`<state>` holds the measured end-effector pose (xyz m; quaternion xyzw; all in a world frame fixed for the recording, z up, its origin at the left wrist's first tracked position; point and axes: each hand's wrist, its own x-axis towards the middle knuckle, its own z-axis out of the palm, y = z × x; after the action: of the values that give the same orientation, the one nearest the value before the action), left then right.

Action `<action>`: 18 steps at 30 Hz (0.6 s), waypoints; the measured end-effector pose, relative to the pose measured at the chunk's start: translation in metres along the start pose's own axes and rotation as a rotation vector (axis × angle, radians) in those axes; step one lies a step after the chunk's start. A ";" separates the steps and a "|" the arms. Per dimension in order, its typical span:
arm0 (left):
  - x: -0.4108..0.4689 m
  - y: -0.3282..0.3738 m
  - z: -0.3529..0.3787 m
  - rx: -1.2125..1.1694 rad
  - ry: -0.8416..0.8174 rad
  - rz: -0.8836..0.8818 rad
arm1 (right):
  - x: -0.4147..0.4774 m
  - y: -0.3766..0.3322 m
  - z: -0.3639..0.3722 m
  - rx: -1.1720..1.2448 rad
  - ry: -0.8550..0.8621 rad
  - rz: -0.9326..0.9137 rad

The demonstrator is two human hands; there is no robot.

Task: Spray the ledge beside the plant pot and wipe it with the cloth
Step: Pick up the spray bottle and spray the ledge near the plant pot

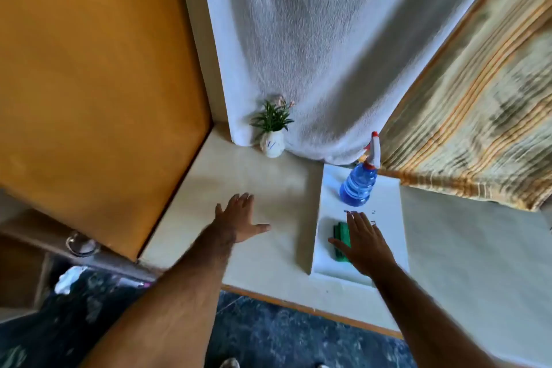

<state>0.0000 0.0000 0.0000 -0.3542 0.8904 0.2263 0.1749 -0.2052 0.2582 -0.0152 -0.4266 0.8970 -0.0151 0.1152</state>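
A pale stone ledge [268, 188] runs below a white curtain. A small white plant pot [272, 144] with green leaves stands at its back, close to the curtain. To the right lies a white tray [385, 203]; a blue spray bottle [360, 185] with a red and white trigger head stands at its far end. A folded green cloth [341, 233] lies on the tray's near half. My left hand [239, 216] hovers open, fingers spread, over the bare ledge in front of the pot. My right hand [363, 243] is open and flat over the cloth, hiding its right part.
An orange wooden door [95, 84] stands on the left, a round metal knob [81, 243] near its lower edge. A striped yellow curtain [478, 128] hangs at the right, reaching the ledge. Dark marbled floor [283, 337] lies below the ledge's front edge.
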 end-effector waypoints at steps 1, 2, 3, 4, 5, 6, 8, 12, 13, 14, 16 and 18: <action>0.002 -0.003 0.008 0.016 -0.015 -0.007 | -0.003 0.002 0.009 0.018 -0.023 0.020; 0.004 -0.005 0.011 0.026 -0.019 -0.014 | -0.005 0.003 0.015 0.040 -0.024 0.032; 0.005 -0.010 0.019 0.040 -0.022 -0.030 | -0.009 0.004 0.024 0.048 -0.033 0.045; 0.008 -0.016 0.026 0.045 -0.010 -0.039 | -0.014 0.005 0.032 0.047 -0.042 0.052; 0.009 -0.021 0.032 0.046 -0.007 -0.046 | -0.017 0.005 0.040 0.040 -0.036 0.057; 0.009 -0.025 0.037 0.055 -0.006 -0.055 | -0.020 0.004 0.046 0.024 -0.019 0.057; 0.013 -0.034 0.046 0.074 -0.018 -0.068 | -0.021 0.004 0.053 0.010 0.015 0.058; 0.018 -0.040 0.063 0.126 -0.108 -0.095 | -0.023 0.008 0.066 -0.027 -0.009 0.061; 0.019 -0.040 0.065 0.127 -0.114 -0.100 | -0.024 0.008 0.068 -0.030 -0.014 0.064; 0.020 -0.040 0.067 0.129 -0.119 -0.105 | -0.024 0.007 0.068 -0.026 -0.020 0.069; 0.022 -0.041 0.067 0.129 -0.129 -0.108 | -0.022 0.004 0.064 0.023 -0.025 0.085; 0.023 -0.041 0.066 0.133 -0.146 -0.106 | -0.012 0.002 0.050 0.168 0.013 0.128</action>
<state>0.0233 -0.0050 -0.0777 -0.3709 0.8684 0.1823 0.2739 -0.1887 0.2722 -0.0623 -0.3571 0.9187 -0.0858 0.1454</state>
